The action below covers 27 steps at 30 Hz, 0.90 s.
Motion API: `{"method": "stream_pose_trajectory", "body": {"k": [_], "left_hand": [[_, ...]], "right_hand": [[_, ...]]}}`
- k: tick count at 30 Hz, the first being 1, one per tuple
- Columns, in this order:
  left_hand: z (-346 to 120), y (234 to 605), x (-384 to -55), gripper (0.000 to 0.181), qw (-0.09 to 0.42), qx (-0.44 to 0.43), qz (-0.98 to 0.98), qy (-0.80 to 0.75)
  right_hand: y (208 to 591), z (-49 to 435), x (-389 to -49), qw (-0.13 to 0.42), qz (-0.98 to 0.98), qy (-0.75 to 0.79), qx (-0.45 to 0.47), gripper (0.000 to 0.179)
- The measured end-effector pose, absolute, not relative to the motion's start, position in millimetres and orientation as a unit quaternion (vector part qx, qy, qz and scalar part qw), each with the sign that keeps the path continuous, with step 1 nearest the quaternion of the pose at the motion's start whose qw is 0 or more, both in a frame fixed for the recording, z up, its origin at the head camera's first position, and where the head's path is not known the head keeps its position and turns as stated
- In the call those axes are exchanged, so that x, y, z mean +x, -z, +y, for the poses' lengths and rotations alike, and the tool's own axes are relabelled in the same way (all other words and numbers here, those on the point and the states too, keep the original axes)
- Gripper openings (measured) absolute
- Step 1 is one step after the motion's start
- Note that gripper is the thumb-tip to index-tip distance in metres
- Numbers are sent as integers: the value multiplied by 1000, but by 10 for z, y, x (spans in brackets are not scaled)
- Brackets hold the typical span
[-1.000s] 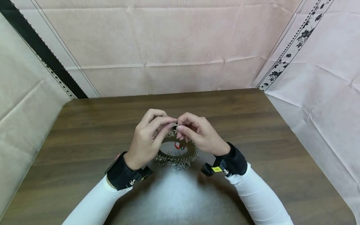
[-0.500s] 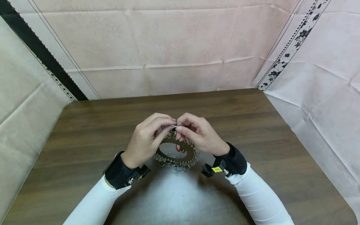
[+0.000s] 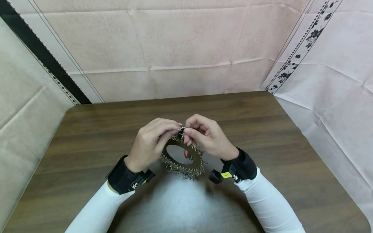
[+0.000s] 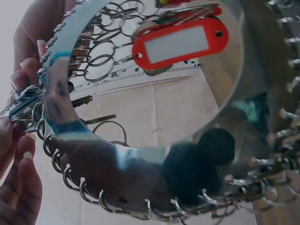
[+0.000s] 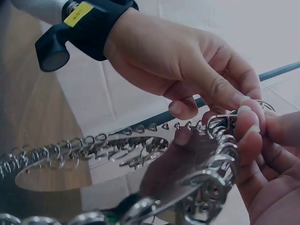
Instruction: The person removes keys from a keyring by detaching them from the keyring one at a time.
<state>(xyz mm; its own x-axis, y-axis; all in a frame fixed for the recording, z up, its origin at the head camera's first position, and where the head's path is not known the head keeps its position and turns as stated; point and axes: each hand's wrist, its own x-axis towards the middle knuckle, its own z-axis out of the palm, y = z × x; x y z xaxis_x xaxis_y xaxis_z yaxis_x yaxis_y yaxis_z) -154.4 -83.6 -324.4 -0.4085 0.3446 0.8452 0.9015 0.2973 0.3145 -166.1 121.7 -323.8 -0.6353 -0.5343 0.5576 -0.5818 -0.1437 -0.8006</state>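
A flat metal key ring holder (image 3: 198, 159), a polished disc with a large central hole, hangs tilted below both hands. Many small wire loops line its edge, several bearing split rings. My left hand (image 3: 149, 139) pinches metal rings (image 3: 181, 130) at the holder's top edge between thumb and fingers. From the other side my right hand (image 3: 212, 138) pinches the same small cluster, fingertips almost meeting the left's. In the right wrist view a split ring (image 5: 267, 105) sticks out past the fingertips; the fingers hide most of it. A red key tag (image 4: 178, 43) with a white label shows through the hole.
A brown wooden table (image 3: 102, 136) lies beneath the hands. Pale cloth (image 3: 175, 48) hangs behind it and on both sides. Several keys (image 4: 101, 117) and loose rings (image 4: 112, 131) show through the holder's hole. Each wrist wears a black strap with a camera (image 3: 216, 176).
The left hand has dropped slightly and shifted left. The right hand has risen a little. The holder has tilted more, and its lower edge has swung slightly right.
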Motion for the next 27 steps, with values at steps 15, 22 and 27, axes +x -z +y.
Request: {"method": "stream_pose_trajectory", "body": {"k": [15, 22, 27], "left_hand": [[-818, 3313, -1555, 17, 339, -421, -729, 420], [-811, 3304, -1528, 13, 290, -402, -729, 472], [-797, 3303, -1508, 4, 240, -383, -734, 508]], "right_hand": [[3246, 1161, -1614, 10, -646, -670, 365, 7], [3241, 1134, -1601, 14, -645, -672, 363, 8], [3238, 1130, -1592, 9, -650, -666, 367, 9]]}}
